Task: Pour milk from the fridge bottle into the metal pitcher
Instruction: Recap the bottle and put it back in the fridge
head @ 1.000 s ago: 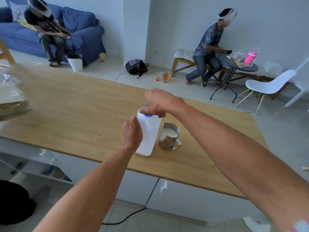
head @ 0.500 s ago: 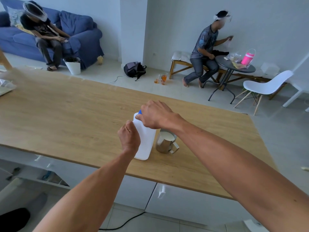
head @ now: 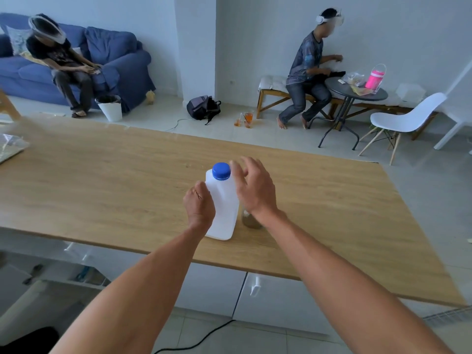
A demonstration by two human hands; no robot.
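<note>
Wooden table (head: 102,190): milk bottle (head: 222,208) is stood upright near the front edge, blue cap (head: 221,170) seated. Bottle is gripped at its side by the left hand (head: 199,204). Right hand (head: 252,186) is held loose beside the cap, fingers spread, nothing held. Metal pitcher (head: 251,221) is largely hidden behind the right wrist; its contents cannot be read. Pouring is judged probably complete.

The bottle (head: 222,208) stands on the worktop (head: 102,185) near its front edge, about midway along it, with the cap (head: 221,170) on top. The left hand (head: 199,205) is against the bottle's left side; the right hand (head: 252,185) is just right of the cap. The pitcher (head: 251,221) stands just right of the bottle, behind the right wrist.
</note>
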